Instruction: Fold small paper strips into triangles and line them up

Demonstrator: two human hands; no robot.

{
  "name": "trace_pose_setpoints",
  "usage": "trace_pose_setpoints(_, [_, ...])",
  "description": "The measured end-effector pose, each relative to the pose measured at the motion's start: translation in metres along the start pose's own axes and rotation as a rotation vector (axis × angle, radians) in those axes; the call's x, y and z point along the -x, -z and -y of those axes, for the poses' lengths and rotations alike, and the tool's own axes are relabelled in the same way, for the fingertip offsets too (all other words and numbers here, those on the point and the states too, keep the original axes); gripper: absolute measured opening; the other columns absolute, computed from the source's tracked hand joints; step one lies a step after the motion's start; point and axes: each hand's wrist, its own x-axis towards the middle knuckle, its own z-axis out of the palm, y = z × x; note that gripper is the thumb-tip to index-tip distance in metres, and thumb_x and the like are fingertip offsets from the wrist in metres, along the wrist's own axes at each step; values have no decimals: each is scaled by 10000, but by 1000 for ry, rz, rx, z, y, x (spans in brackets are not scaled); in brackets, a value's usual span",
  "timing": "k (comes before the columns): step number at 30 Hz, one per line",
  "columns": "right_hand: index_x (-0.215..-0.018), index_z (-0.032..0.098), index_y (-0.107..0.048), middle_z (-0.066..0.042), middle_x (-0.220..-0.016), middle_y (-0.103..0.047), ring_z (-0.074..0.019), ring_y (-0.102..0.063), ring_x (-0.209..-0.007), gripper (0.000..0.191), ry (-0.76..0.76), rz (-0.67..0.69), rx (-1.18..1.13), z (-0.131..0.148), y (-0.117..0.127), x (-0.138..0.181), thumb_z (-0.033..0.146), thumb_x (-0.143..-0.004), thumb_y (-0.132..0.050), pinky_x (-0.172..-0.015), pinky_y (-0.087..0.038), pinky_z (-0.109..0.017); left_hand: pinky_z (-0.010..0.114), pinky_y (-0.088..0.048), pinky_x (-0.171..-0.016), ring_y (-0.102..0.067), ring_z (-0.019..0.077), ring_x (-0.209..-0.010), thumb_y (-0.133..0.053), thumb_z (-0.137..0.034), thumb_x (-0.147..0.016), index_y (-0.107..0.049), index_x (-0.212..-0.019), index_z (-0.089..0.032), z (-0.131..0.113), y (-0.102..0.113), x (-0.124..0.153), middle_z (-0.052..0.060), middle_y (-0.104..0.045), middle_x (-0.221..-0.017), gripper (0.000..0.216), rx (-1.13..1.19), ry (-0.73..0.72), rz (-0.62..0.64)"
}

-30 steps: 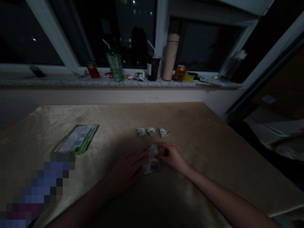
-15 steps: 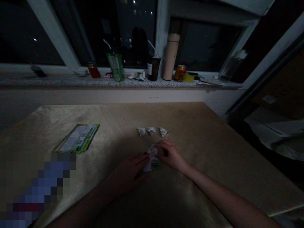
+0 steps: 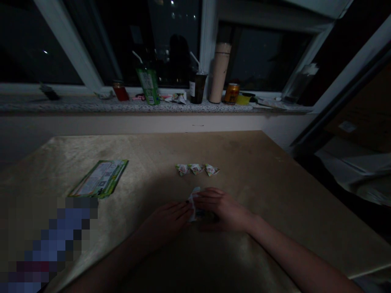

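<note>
Head view: your two hands meet over a small paper (image 3: 193,201) on the tabletop (image 3: 259,171). Take that paper as the centre of the dial. Your left hand (image 3: 169,217) comes in from 8 o'clock, palm down, its fingers stretched out close together and touching the paper's near-left side. Your right hand (image 3: 226,209) sits at 3 o'clock, fingers side by side and laid across the paper's right part, covering much of it. Both thumbs are too dark or hidden to make out, so you cannot tell whether either hand pinches the paper or only presses it. Between your fingertips a pale strip shows, its upper end poking out at 12 o'clock.

Farther out at 12, apart from your hands, three triangles (image 3: 196,169) lie in a row, with the gap before the rightmost slightly wider. Near 9 o'clock, well apart, lies a green pack (image 3: 100,179). On the sill (image 3: 91,103) beyond, a green cup (image 3: 148,86) stands at 11 and a dark cup (image 3: 197,87) at 12.
</note>
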Motion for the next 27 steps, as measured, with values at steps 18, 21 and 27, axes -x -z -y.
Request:
trace_pose_setpoints(18, [-947, 172, -622, -79, -899, -612, -212, -514, -926, 198, 12, -3, 267, 9, -1, -3, 314, -883, -501, -891, -384, -359, 347, -480, -943, -607, 209, -1095, -379, -186, -947, -545, -1225, -153, 1, 1, 4, 100, -622, -1229, 325, 251, 15, 9])
trace_pose_setpoints(21, [-904, 177, -616, -65, -875, -599, -200, -508, -887, 149, -4, -18, 253, 8, -3, -3, 273, -860, -512, -876, -380, -346, 348, -463, -962, -588, 205, -1119, -411, -217, -937, -501, -1266, -194, 0, 4, 5, 76, -594, -1269, 342, 318, 37, 24])
trace_pose_setpoints(27, [-944, 160, -618, -72, -887, -609, -224, -505, -897, 193, 31, 34, 287, 7, -2, -3, 265, -785, -587, -883, -369, -361, 344, -454, -962, -586, 208, -1115, -461, -241, -925, -459, -1294, -213, 1, 7, 7, 67, -589, -1272, 370, 423, 92, 58])
